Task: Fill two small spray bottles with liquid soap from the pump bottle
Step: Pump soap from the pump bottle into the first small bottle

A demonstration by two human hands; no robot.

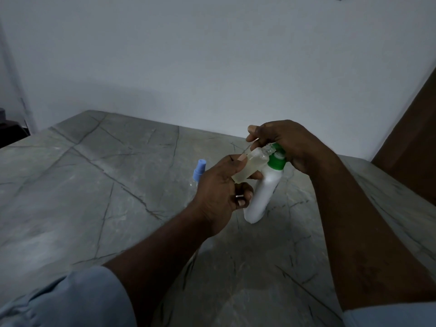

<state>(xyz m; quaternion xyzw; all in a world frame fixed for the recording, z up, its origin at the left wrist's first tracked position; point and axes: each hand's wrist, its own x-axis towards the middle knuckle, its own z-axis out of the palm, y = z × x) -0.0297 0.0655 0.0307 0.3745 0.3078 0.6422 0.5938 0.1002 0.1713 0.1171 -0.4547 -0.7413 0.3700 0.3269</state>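
Grey marble counter (99, 166), dim white wall. Left hand (219, 187) pinches a small open vial (252, 165), tilted, neck at the green pump (277, 159) of the white bottle (262, 194); right hand (290, 142) closes over the pump. Vial likely light, smooth, slippery with soap: grip mid-body. Blue-capped sprayer (199, 172) stands just behind.

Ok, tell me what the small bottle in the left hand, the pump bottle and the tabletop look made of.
Small bottle: clear plastic or glass, can't tell which; pale liquid shows through it.
Pump bottle: opaque white plastic, smooth, slight sheen, with a green plastic top.
Tabletop: grey stone, likely marble, or a stone-look surface; dark veins cross it.
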